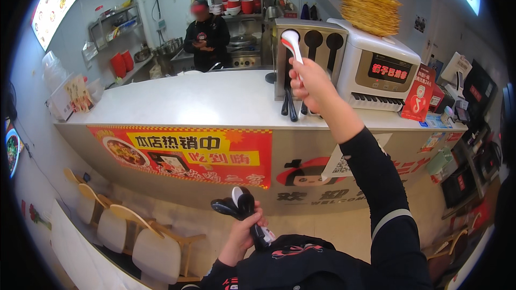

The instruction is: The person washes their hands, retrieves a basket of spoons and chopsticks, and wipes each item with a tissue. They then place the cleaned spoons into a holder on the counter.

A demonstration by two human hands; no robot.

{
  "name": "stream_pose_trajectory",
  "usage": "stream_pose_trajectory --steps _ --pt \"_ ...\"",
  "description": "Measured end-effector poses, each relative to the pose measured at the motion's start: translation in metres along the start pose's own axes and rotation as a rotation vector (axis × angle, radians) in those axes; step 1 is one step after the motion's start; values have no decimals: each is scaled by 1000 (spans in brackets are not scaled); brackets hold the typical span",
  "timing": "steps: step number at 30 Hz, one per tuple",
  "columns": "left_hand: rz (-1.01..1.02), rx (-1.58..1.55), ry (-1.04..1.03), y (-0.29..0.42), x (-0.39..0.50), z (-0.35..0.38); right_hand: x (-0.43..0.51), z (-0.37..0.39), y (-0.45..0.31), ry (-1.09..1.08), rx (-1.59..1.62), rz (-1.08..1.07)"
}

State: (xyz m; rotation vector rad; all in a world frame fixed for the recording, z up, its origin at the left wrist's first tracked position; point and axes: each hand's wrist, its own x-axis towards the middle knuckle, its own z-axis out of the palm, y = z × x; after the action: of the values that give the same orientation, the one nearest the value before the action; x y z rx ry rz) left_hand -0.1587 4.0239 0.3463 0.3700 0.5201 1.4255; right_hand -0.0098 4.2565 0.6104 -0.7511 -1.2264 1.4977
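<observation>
My right hand [312, 82] is raised over the counter and grips a white-and-red soup spoon [291, 41] by its handle, bowl end up. The spoon is in front of the leftmost spoon-shaped opening of a metal spoon dispenser [295, 25], and I cannot tell whether the two touch. Handles of black spoons [291, 109] stick out at the dispenser's foot. Low in front of my body, my left hand [242, 231] is closed around the handles of a bunch of black and white spoons [224, 208], bowls upward.
On the white counter [193, 94], a white dispenser machine [358, 48] with a lit display stands right of the spoon dispenser, a yellow woven stack [370, 11] on top. Behind the counter stands a person [206, 36] in black. Chairs [156, 253] line the lower left.
</observation>
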Motion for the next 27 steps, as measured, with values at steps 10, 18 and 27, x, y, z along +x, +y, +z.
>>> stream_pose_trajectory --steps 10,18,27 --pt "-17 -51 -81 6 -8 -6 42 -1 38 141 124 159" --pt "-11 35 -63 10 11 7 -38 -17 56 -33 12 246" --pt "-74 92 -24 1 31 19 -197 -31 150 -321 -792 11"
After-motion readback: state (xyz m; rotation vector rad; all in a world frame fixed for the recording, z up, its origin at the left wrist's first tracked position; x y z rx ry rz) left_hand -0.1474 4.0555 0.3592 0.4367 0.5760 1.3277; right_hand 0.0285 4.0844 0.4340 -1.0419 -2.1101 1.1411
